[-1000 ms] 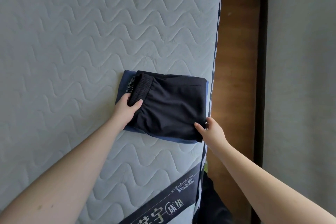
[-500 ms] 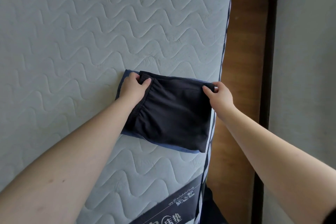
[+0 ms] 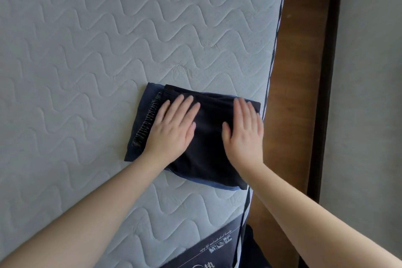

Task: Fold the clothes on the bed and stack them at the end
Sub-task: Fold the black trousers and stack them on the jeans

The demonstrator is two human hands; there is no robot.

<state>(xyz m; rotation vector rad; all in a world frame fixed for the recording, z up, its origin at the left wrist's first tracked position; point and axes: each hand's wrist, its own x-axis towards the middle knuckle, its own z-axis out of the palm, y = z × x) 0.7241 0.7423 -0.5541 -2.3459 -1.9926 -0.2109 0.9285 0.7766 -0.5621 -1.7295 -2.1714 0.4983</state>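
1. ok so from my feed the head cam is looking down at the mattress [image 3: 108, 50], pale grey-green with that wavy quilted stitching all over

2. the folded black shorts [image 3: 208, 148] are sitting on top of a folded blue garment [image 3: 141, 120], both stacked near the right edge of the mattress, pretty close to the corner nearest the camera

3. the blue one sticks out past the shorts on the left side, and a thin strip of it peeks out along the near edge too. There's a gathered elastic waistband [image 3: 145, 124] running down that left side, can't really tell which layer it belongs to

4. left hand [image 3: 171, 128] is flat on the left part of the shorts, fingers straight and a bit spread, palm down, not gripping anything, just pressing or resting on the fabric

5. right hand [image 3: 243, 130] same deal on the right part of the shorts, fingers straight and together, palm down, nothing clutched. It looks a little motion-blurred

6. the two hands are side by side with a gap of black cloth showing between them

7. off to the right of the mattress there's a wooden floor strip [image 3: 300, 72] and then a grey surface [image 3: 369, 115] past a dark border

8. bottom edge of the mattress has a dark label band [image 3: 217, 248] with some printed text, too small for me to read properly
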